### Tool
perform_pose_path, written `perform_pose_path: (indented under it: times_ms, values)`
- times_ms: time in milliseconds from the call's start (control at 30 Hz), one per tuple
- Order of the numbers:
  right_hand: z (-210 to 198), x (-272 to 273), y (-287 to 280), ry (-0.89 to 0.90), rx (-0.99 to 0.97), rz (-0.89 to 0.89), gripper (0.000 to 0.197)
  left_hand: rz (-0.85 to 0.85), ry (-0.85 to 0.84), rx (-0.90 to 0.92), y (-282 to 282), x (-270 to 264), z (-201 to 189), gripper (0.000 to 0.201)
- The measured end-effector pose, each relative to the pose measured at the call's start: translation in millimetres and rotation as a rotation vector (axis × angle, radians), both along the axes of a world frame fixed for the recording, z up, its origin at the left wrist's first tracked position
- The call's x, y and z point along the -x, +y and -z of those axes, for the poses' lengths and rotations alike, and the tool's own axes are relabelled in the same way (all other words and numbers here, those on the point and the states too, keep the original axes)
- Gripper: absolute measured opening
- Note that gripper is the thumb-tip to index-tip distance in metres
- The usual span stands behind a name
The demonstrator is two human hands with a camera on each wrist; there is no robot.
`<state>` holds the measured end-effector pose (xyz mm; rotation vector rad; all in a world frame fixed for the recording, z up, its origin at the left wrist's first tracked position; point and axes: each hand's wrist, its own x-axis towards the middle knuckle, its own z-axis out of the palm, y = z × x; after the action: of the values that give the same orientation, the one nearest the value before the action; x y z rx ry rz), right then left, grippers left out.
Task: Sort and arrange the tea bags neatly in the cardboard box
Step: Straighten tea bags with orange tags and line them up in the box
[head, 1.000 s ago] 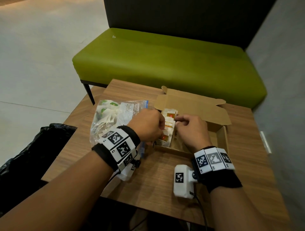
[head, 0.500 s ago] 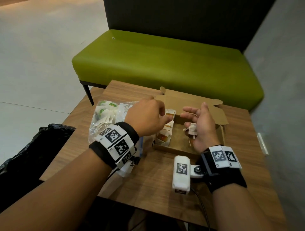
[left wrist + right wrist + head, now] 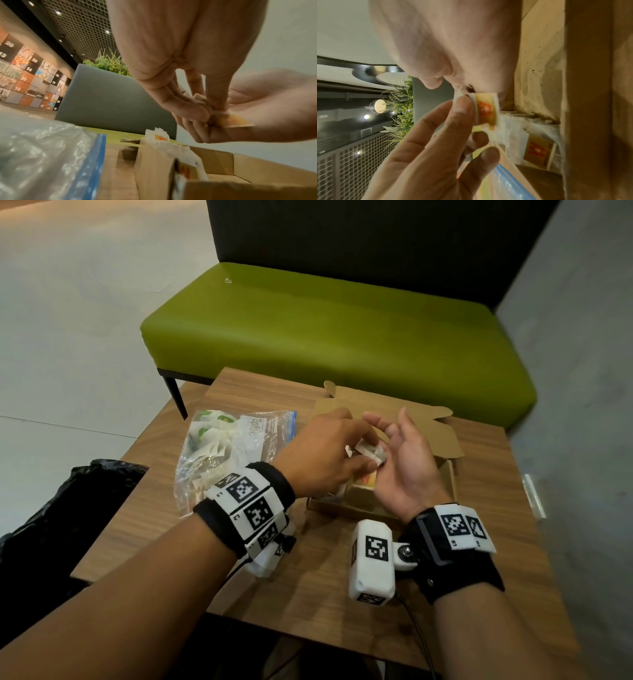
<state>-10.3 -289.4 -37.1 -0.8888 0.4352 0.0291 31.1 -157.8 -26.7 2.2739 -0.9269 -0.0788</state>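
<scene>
Both hands work 1 tea bag (image 3: 368,451) just above the cardboard box (image 3: 448,481).
Judged light, soft, crushable paper with a stiffer yellow-red tag (image 3: 487,108); best pinched at tag or edges, gently. Right hand (image 3: 406,463) lies palm-up, fingers loosely spread, the bag resting on its fingers. Left hand (image 3: 325,455) pinches the bag with thumb and fingertips (image 3: 462,106). More bags stand in the box's left side (image 3: 364,481); plastic bag (image 3: 233,446) lies left of the box.
</scene>
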Motion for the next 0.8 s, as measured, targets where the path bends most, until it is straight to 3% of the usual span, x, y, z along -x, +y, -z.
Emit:
perform_pose_path:
  times_ms: [267, 433, 567, 700, 800]
  values:
    - [4, 2, -5, -0.032, -0.012, -0.075, 0.056, 0.004, -0.089, 0.015, 4, -4, 2, 0.023]
    - [7, 4, -6, -0.030, 0.018, -0.175, 0.058, -0.151, -0.131, 0.083, 6, -8, -1, 0.017]
    - [8, 7, -11, -0.033, 0.135, -0.193, 0.033, -0.256, -0.054, 0.139, 13, -16, -6, 0.020]
    - [11, 5, -11, -0.022, 0.185, -0.148, 0.025, -0.276, 0.021, 0.176, 16, -18, -8, 0.018]
    - [12, 5, -8, -0.043, 0.327, -0.107, 0.018, -0.248, 0.031, 0.175, 16, -18, -7, 0.015]
